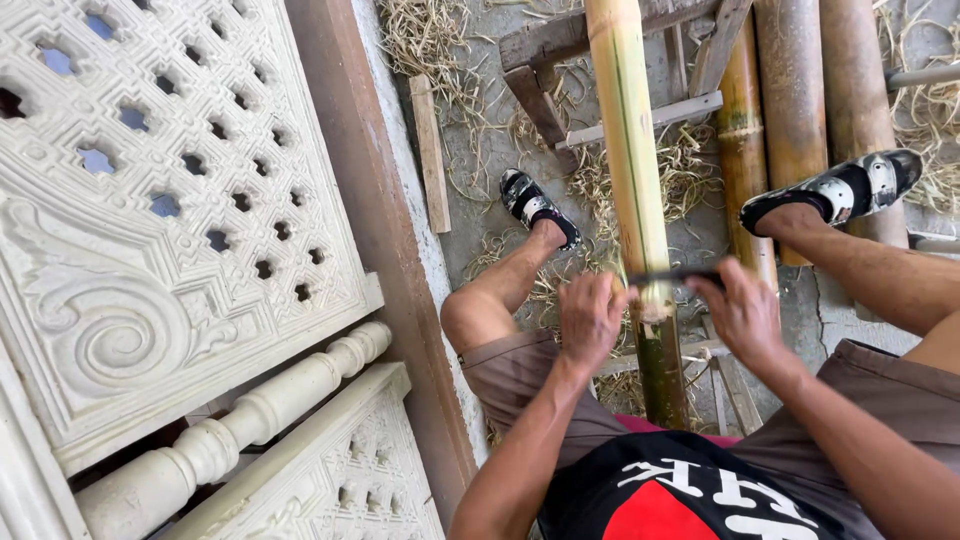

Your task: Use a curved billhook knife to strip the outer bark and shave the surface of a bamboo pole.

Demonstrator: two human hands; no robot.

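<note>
Bamboo pole (632, 150) slants away between the seated person's knees; left hand (590, 318) and right hand (745, 315) each close around one end of a dark blade (672, 277) laid across it. Beyond, more bamboo poles (795, 90) lie among straw (430, 40).

Bamboo pole (630, 150) running near-to-far between the feet; carved panels (150, 200) standing left; more poles (800, 90) lying far right.

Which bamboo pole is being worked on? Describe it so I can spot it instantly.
Start at the row of bamboo poles lying on the straw-littered concrete floor. The worked pole is leftmost, running between the person's legs, with the left hand and right hand holding a dark blade across it. It alone is pale yellow; its neighbours are brown.
</note>
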